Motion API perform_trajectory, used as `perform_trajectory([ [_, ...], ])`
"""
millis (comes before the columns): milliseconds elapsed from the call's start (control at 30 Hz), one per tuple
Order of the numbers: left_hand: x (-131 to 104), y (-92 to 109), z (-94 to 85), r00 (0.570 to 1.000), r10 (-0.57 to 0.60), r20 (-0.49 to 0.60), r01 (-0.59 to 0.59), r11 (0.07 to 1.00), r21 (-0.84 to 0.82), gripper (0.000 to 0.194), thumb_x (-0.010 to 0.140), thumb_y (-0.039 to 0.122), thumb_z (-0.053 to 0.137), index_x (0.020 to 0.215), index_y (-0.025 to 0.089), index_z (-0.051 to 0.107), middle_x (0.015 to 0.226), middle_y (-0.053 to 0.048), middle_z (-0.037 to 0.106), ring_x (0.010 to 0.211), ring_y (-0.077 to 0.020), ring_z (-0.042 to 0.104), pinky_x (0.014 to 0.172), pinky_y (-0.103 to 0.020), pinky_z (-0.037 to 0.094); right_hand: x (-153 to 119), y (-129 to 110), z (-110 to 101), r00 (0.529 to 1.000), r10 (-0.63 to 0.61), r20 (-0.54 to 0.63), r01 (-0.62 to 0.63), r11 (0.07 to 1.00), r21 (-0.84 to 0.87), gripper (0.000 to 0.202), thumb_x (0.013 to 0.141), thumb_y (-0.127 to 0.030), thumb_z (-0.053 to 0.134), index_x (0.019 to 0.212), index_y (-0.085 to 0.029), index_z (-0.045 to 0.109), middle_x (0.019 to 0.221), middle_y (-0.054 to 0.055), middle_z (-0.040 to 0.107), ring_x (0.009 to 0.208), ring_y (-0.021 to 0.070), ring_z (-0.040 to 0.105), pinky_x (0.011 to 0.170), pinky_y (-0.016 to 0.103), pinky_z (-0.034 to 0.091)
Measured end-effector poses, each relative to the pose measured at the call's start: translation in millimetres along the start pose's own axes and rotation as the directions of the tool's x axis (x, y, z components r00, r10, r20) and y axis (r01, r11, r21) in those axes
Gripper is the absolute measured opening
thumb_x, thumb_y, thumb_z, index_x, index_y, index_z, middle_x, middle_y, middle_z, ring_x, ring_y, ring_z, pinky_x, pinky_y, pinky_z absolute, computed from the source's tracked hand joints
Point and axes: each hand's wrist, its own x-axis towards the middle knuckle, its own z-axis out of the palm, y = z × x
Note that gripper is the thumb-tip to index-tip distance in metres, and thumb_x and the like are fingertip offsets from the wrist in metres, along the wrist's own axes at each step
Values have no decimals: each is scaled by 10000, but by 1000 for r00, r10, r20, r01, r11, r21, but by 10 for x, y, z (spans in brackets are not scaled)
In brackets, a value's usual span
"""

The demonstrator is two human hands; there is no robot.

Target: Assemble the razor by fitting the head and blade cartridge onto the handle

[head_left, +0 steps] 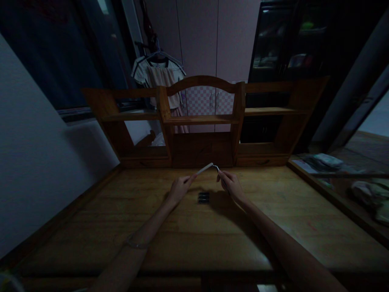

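Observation:
My left hand (181,187) pinches the lower end of a thin white stick (205,168), which slants up to the right. In my right hand (230,183) is a slim metal tool (216,167), its bent tip at the upper end of the stick; whether the two touch is too small to tell. Both hands are held over the wooden desk (188,239). Between and below them, a small dark object with several stacked bars (203,198) lies on the desk top.
A wooden shelf unit (202,119) stands along the desk's back edge. Behind it, clothes (164,77) hang at the left before a pale wardrobe (200,36). Cloth and bags (326,161) lie beyond the desk's raised right edge. A white wall (45,154) borders the left side.

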Motion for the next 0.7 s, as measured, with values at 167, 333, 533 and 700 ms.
perform_trajectory([
  [167, 5, -20, 4, 1000, -2, 2, 2, 1000, -14, 553, 811, 616, 376, 538, 147, 482, 535, 29, 372, 550, -102, 337, 508, -227, 219, 12, -1, -18, 1000, -10, -3, 10, 999, -34, 482, 837, -578, 421, 718, -152, 613, 440, -56, 316, 387, 84, 301, 381, 212, 213],
  [333, 2, -11, 10, 1000, 3, 15, -3, 1000, -25, 549, 812, 614, 387, 553, 144, 501, 537, 32, 358, 541, -98, 329, 500, -226, 211, -18, -38, -9, 999, -15, 34, 16, 999, -39, 485, 830, -578, 444, 776, -141, 647, 476, -50, 316, 417, 85, 303, 400, 213, 214],
  [533, -10, 16, 7, 1000, 15, 22, -14, 999, -33, 558, 817, 612, 382, 582, 136, 554, 552, 26, 419, 547, -102, 359, 509, -224, 237, -30, -53, -23, 1000, -23, 21, 25, 995, -92, 489, 828, -579, 445, 779, -144, 663, 493, -41, 333, 441, 92, 320, 409, 217, 218],
  [700, 2, -28, 15, 999, 19, 36, -19, 1000, -1, 561, 822, 607, 381, 577, 133, 556, 541, 28, 405, 551, -105, 374, 513, -221, 241, -8, -45, -42, 999, -31, 24, 34, 989, -146, 483, 831, -566, 449, 779, -140, 670, 510, -34, 358, 458, 93, 335, 420, 213, 237],
])
